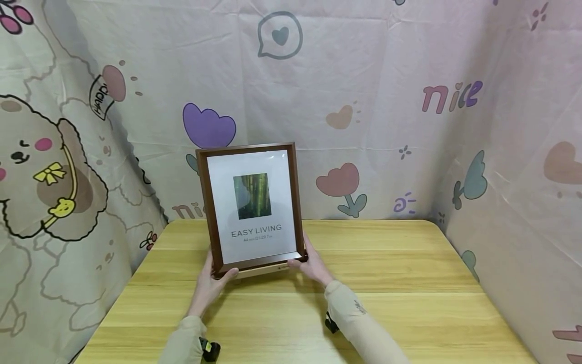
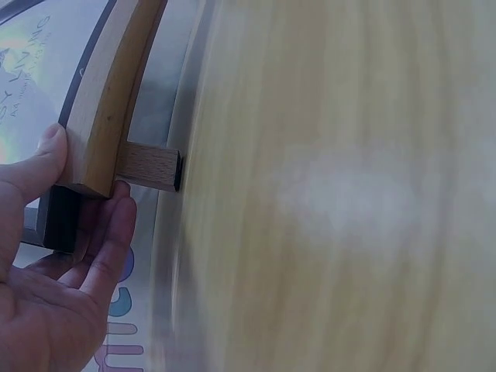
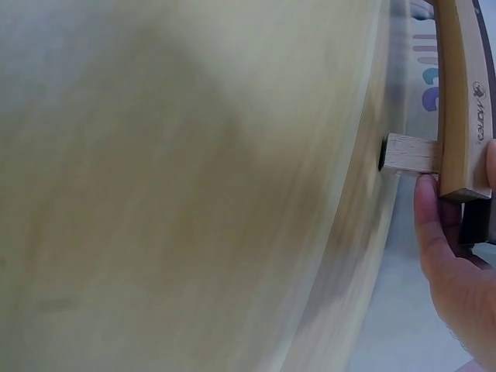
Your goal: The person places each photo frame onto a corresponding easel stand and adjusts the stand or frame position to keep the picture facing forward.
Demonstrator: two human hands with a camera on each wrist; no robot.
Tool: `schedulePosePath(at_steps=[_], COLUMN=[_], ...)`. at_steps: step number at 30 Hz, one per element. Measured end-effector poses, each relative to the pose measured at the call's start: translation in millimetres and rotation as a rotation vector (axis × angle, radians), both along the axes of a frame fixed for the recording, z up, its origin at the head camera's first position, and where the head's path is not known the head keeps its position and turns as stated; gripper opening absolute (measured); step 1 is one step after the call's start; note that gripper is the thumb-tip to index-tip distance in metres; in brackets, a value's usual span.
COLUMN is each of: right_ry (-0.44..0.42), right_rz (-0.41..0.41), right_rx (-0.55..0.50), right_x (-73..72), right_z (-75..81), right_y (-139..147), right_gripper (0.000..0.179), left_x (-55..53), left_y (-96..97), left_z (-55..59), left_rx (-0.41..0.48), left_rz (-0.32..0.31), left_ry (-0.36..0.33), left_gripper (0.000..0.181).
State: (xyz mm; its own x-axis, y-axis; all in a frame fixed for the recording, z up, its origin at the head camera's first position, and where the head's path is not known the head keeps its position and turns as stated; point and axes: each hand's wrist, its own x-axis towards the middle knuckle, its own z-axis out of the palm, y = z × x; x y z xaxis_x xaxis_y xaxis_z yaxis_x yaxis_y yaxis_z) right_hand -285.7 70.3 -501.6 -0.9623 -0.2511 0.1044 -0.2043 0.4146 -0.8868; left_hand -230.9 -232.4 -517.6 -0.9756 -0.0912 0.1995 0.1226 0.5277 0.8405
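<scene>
A brown wooden picture frame (image 1: pixel 281 202), with a white insert, a small green bamboo picture and the words EASY LIVING, stands nearly upright, tilted slightly left in the head view. Its lower edge rests on a light wooden display stand (image 1: pixel 263 270). My left hand (image 1: pixel 211 285) grips the lower left corner, thumb in front and fingers behind and below. At the lower right corner my right hand (image 1: pixel 313 263) does the same. The left wrist view shows the stand's short foot (image 2: pixel 151 165) by my fingertips. Lettering marks the stand's bar (image 3: pixel 465 108) in the right wrist view.
A light wood table (image 1: pixel 386 263) spreads below and around the hands. Behind it and at both sides hangs a pale cloth (image 1: pixel 282 86) printed with flowers, hearts and a cartoon animal. Each sleeve carries a small black device (image 1: pixel 210 349) at the wrist.
</scene>
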Motion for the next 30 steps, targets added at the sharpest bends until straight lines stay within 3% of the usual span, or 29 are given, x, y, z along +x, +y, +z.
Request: schedulePosePath(at_steps=[19,30], right_ry=[-0.021,-0.026], right_rz=[-0.012,-0.03], right_rx=[0.017,0.006], right_x=[2.1,4.3], right_z=[-1.8,0.7], right_y=[13,18], right_gripper=[0.108,0.108], left_x=[-2.9,-6.4], left_y=[12.5,18.3], left_z=[2.6,2.6], left_rx=[0.025,0.029], left_rz=[-0.01,-0.027], left_ry=[-0.048,-0.032], left_gripper=[0.105,0.105])
